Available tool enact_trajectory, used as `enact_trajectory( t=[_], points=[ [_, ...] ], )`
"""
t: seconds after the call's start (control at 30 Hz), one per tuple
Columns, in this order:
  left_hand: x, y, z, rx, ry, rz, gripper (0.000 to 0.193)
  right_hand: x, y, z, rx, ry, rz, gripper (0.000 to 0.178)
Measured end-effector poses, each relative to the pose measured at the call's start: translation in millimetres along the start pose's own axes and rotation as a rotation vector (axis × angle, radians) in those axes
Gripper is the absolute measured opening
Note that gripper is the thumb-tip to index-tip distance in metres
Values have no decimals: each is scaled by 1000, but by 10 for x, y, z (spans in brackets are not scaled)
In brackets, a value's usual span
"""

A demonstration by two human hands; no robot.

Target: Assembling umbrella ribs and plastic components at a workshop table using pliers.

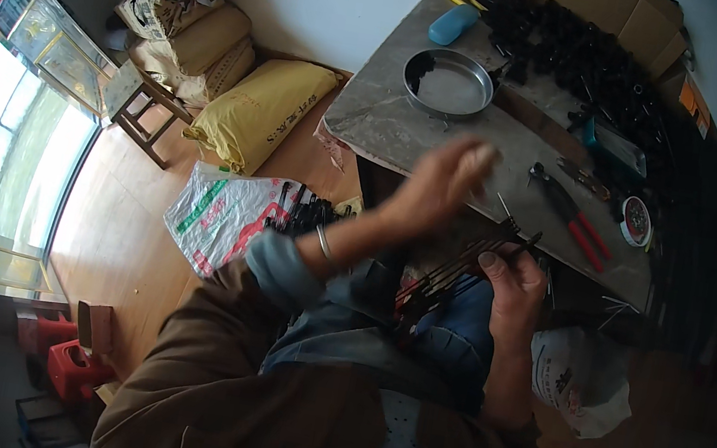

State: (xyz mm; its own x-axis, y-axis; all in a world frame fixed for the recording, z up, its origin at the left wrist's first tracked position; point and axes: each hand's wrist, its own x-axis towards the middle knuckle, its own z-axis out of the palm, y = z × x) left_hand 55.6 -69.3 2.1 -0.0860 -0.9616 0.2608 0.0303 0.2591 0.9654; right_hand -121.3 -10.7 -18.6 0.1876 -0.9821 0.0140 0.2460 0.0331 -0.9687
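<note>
Over the near edge of the grey table hangs my left hand [448, 182], a metal bangle on its wrist. Motion smears its fingers, so I cannot see whether they hold anything. Lower and to the right, my right hand [518, 282] is closed round a bundle of thin dark rods [454, 272], its thumb on top. The rods slant down to the left over my lap, and one end looks coiled or threaded. Closest to my left hand on the table is a round metal pan [450, 88] with small black pieces at its left side.
The grey table [377, 105] carries a heap of black parts [573, 56], red-handled pliers [578, 226], a blue case [453, 25], a teal box [614, 147] and a round tin [636, 221]. A white plastic bag [582, 381] hangs at right. Left are a yellow sack [268, 111] and a wooden stool [147, 111].
</note>
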Motion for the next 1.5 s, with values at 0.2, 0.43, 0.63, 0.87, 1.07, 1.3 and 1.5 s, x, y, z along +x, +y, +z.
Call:
enact_trajectory(
  t=[0.2, 0.43, 0.63, 0.87, 1.07, 1.3, 1.5],
  points=[
    [1016, -106, -1110, 1466, 67, 96, 19, 48, 29, -72, 31, -54, 12, 12],
    [1358, -321, -1104, 1690, -267, -61, 16, 106, 73, -163, 82, -73, 36, 10],
    [1295, -200, -823, 685, -146, -15, 26, 187, 130, -192, 71, -70, 66, 10],
    [531, 92, -62, -42, -428, -309, 25, 242, 110, -179, 79, -61, 131, 16],
    [218, 47, -85, -380, -365, -466, 26, 120, 121, -143, 89, -140, 107, 16],
    [44, 186, -185, -675, -285, -580, 21, 64, 91, -42, 46, -218, 135, 17],
    [-35, 136, -357, -724, -434, -587, 27, 88, 131, 11, 31, -199, 166, 19]
  ],
)
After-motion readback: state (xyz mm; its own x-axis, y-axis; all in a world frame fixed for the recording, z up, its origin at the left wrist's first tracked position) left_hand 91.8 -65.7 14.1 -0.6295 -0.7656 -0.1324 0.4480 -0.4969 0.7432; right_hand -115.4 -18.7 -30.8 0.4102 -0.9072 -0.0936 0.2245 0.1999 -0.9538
